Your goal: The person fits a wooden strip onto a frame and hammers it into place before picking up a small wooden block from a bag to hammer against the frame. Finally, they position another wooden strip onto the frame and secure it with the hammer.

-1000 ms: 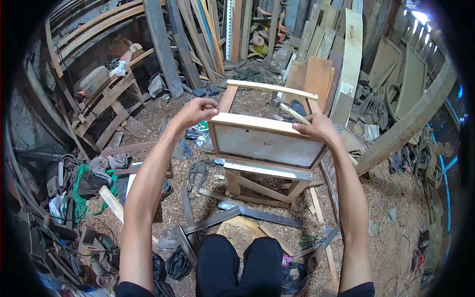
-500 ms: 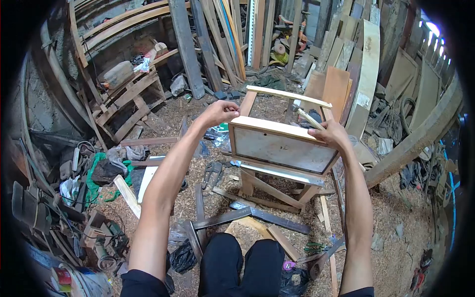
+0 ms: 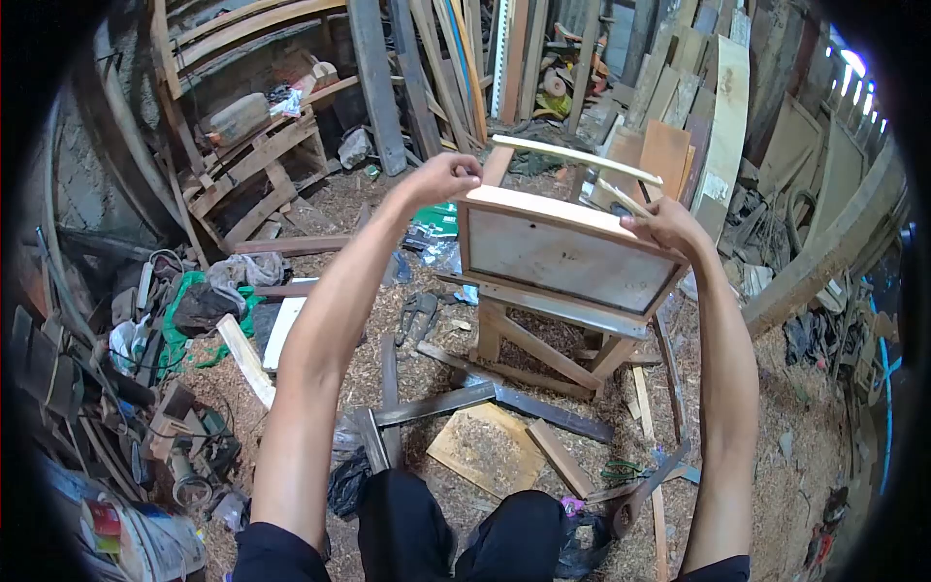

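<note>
A wooden frame (image 3: 572, 215) with a pale, stained panel (image 3: 558, 260) stands on a low wooden stand (image 3: 543, 344). My left hand (image 3: 448, 180) is at its upper left corner, fingers curled together; anything between them is too small to make out. At the upper right, my right hand (image 3: 667, 225) is closed round the handle of a hammer (image 3: 621, 198), beside the frame's top edge. Behind the panel, a thin pale rail (image 3: 577, 155) spans the far side of the piece.
Lumber leans at the back (image 3: 373, 87). A rough wooden rack (image 3: 257, 175) is at the left. Planks (image 3: 436, 404), a square board (image 3: 487, 448), pliers (image 3: 419, 315) and plastic bags lie on the shavings-covered floor. A slanting beam (image 3: 824, 257) stands at the right.
The frame appears slightly further right and tilted more. Both hands have shifted with it, and the hammer's head is now less visible. My knees are further apart, uncovering the square board.
</note>
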### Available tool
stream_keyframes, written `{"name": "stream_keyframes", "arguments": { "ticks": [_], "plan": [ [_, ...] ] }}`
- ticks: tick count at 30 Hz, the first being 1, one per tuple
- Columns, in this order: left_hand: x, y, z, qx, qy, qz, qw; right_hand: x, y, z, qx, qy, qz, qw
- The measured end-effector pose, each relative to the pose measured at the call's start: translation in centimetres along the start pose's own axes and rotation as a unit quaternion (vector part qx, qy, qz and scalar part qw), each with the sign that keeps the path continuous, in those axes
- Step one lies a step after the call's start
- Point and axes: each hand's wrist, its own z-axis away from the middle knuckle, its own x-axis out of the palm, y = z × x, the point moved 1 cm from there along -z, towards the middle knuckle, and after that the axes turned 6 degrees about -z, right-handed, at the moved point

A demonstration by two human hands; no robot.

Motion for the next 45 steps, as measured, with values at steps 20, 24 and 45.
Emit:
{"name": "stream_keyframes", "arguments": {
  "ticks": [20,24,45],
  "plan": [
    [0.4,-1.1,0.9,0.031,0.157,0.038,0.986,1.5,-2.0,-0.6,-0.09,0.068,0.106,0.988],
    [1.5,-0.8,-0.5,0.142,0.201,-0.113,0.963,5.2,-5.6,-0.6,-0.107,0.06,0.046,0.991],
    [0.2,-3.7,-3.5,0.073,0.174,-0.063,0.98,7.0,-7.2,-1.0,-0.094,0.048,0.036,0.994]
  ]
}}
